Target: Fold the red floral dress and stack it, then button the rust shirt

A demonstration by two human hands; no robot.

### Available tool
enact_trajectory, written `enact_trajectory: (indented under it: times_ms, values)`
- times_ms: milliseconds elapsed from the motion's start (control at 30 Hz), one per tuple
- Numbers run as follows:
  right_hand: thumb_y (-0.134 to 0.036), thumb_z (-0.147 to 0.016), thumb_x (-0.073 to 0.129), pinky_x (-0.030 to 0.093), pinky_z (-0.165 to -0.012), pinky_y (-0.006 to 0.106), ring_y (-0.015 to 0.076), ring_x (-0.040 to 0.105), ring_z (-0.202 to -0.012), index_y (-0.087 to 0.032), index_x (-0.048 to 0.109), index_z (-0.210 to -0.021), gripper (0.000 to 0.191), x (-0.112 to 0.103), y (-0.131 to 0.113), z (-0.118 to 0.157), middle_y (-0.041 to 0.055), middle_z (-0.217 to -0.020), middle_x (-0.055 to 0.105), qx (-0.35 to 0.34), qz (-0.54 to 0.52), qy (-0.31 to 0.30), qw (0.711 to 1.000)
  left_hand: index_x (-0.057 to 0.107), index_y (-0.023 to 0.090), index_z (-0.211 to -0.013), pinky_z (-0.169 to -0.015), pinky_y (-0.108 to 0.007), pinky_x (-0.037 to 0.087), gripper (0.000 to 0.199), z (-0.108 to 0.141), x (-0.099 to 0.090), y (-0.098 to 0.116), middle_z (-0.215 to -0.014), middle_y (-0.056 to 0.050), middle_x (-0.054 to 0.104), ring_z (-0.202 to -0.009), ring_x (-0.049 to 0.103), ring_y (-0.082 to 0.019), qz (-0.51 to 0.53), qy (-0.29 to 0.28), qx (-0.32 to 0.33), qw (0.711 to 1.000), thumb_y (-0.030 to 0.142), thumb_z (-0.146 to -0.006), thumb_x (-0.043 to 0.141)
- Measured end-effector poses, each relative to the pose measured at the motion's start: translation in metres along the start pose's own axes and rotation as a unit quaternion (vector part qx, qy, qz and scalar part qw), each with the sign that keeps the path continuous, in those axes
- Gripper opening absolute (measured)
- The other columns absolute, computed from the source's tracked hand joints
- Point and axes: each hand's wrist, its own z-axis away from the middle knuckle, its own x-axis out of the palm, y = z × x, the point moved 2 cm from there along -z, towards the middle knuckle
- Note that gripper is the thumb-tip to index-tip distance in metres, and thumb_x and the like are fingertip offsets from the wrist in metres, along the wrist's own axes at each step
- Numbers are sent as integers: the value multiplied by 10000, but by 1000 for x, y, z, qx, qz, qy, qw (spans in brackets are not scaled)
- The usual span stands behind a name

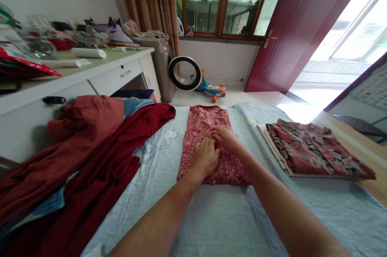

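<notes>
A red garment with a small floral print [201,122] lies folded into a long, narrow shape on the light blue quilted bedcover [208,220]. My left hand [207,155] rests on its middle, fingers curled down and closed on the fabric. Just beyond and to the right, my right hand [226,136] has bent fingers gripping the same garment, and the two hands almost touch. What the fingertips pinch is partly hidden beneath them.
A heap of dark red clothes [99,164] spreads along the left. Folded floral clothing [314,148] lies at right. Beyond the bed are a cluttered desk [117,61], a front-load washing machine with its door [185,73] open, a blue ride-on toy [211,87] and a maroon door [281,27].
</notes>
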Motion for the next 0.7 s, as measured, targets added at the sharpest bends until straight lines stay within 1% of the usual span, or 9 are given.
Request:
enact_trajectory:
  times_ms: [100, 167, 300, 367, 567, 700]
  values:
    - [-246, -848, 607, 380, -933, 329, 215, 590, -1006, -177, 687, -965, 157, 3, 0, -18, 88, -1012, 699, 9, 66, -86, 994, 541, 113, -1206, -1112, -468, 332, 398, 4, 4, 0, -1312, -161, 575, -1284, 473, -297, -30, -10, 9, 999, 355, -893, 574]
    - [-256, -803, 667, 396, -877, 301, 207, 602, -951, -181, 688, -877, 108, 4, 3, -24, 76, -962, 704, 14, 77, -118, 990, 494, 87, -1282, -1152, -499, 271, 501, 7, 9, -1, -1389, -189, 519, -1351, 412, -317, -42, -16, 12, 999, 385, -889, 582]
    - [-262, -755, 712, 398, -707, 246, 171, 603, -782, -192, 679, -811, 96, 3, 9, -28, 36, -846, 697, 28, 71, -135, 988, 472, 87, -1317, -1179, -514, 221, 527, 9, 15, -2, -1426, -197, 490, -1394, 369, -323, -51, -20, 15, 998, 415, -910, 539]
    - [-243, -737, 716, 382, -668, 236, 165, 596, -759, -190, 672, -812, 102, 1, 8, -28, 33, -843, 693, 27, 70, -136, 988, 472, 74, -1320, -1184, -511, 215, 537, 10, 15, -2, -1433, -210, 480, -1398, 366, -328, -53, -23, 13, 998, 420, -913, 530]
    - [-186, -739, 667, 369, -645, 245, 174, 593, -752, -179, 654, -920, 182, -2, -3, -22, 50, -880, 696, 13, 63, -128, 990, 488, 85, -1316, -1163, -552, 243, 538, 11, 11, 0, -1420, -224, 491, -1390, 375, -350, -55, -25, 8, 998, 432, -908, 539]
    - [-159, -737, 646, 367, -652, 254, 179, 594, -731, -191, 666, -819, 90, -2, -6, -20, 42, -814, 691, 1, 65, -141, 988, 478, 61, -1334, -1172, -551, 227, 572, 11, 11, 1, -1421, -236, 488, -1393, 372, -351, -57, -31, 6, 998, 445, -914, 530]
